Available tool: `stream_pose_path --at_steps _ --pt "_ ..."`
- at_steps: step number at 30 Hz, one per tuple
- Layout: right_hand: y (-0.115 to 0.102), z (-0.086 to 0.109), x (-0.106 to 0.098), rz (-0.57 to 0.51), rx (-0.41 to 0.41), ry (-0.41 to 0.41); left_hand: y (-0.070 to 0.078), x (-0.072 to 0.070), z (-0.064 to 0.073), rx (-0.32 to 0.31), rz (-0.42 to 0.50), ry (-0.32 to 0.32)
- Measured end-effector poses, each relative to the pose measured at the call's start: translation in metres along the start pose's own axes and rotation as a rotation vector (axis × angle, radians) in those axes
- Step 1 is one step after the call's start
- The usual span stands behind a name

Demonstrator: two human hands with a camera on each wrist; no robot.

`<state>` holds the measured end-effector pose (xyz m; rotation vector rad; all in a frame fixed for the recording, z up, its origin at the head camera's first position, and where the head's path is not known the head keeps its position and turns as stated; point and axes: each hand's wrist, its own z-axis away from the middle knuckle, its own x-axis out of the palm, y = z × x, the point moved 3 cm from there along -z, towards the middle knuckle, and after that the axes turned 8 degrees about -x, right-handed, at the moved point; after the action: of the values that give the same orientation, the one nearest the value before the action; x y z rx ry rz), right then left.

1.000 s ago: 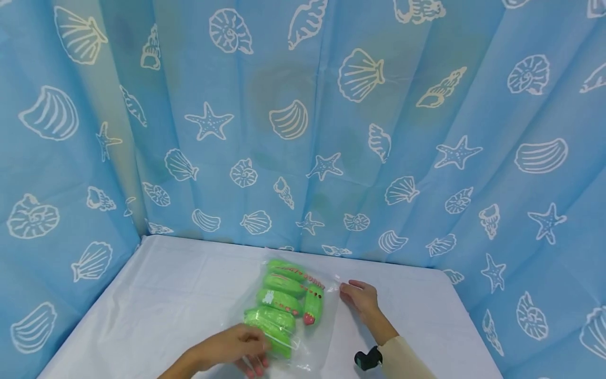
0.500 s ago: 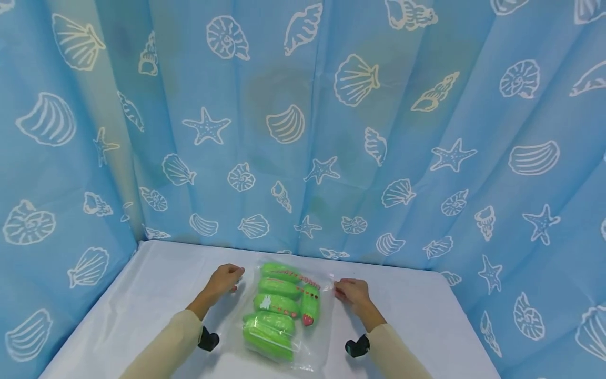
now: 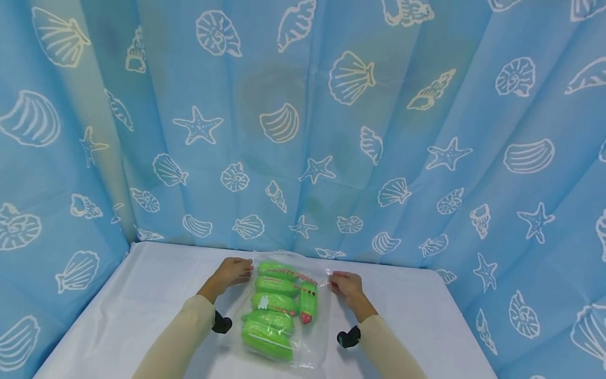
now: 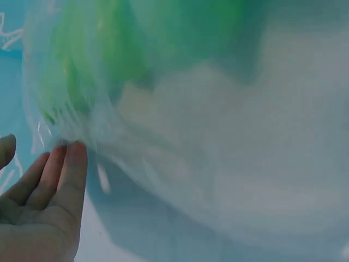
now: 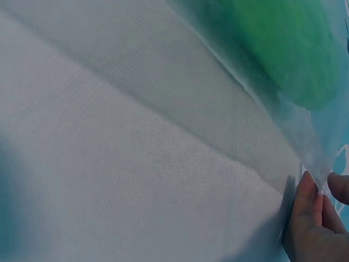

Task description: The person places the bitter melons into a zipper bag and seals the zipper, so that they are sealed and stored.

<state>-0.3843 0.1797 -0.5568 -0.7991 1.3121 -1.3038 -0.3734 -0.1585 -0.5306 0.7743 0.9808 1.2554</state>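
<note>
A clear plastic bag (image 3: 310, 345) lies in front of me, holding several puffy bright green bundles (image 3: 274, 302) with red lettering, a white rabbit and a strawberry on them; their kind is unclear through the plastic. At the bag's upper left edge is my left hand (image 3: 232, 271). In the left wrist view its straight fingers (image 4: 71, 169) touch the plastic, the thumb held apart. My right hand (image 3: 347, 287) pinches the upper right corner between thumb and fingers (image 5: 305, 202). The bag's side edge slants away from that pinch in the right wrist view.
A white cloth covers the table (image 3: 402, 316). Behind it and along both sides hangs a blue curtain (image 3: 303, 131) printed with white shells and starfish. A dark wrist device (image 3: 221, 322) sits below the left hand, and another dark device (image 3: 349, 337) below the right.
My left hand has gone from the bag's lower left, up beside it, then right to its upper left edge. The right hand has stayed at the upper right corner.
</note>
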Motion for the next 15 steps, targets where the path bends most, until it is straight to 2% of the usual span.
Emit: stream_pose_path --at_steps 2,6,11,15 --pt "-0.002 -0.001 0.003 0.002 -0.010 -0.007 0.002 0.003 0.002 0.009 0.000 -0.011" --pt "-0.005 -0.003 0.006 -0.016 -0.015 0.012 0.007 0.007 0.006 0.055 -0.016 0.008" --pt "-0.010 -0.003 0.008 -0.037 -0.024 0.047 0.009 0.010 0.004 0.076 0.021 0.063" --pt "-0.015 -0.002 0.008 -0.044 -0.065 0.033 0.007 0.008 0.001 0.111 0.039 0.116"
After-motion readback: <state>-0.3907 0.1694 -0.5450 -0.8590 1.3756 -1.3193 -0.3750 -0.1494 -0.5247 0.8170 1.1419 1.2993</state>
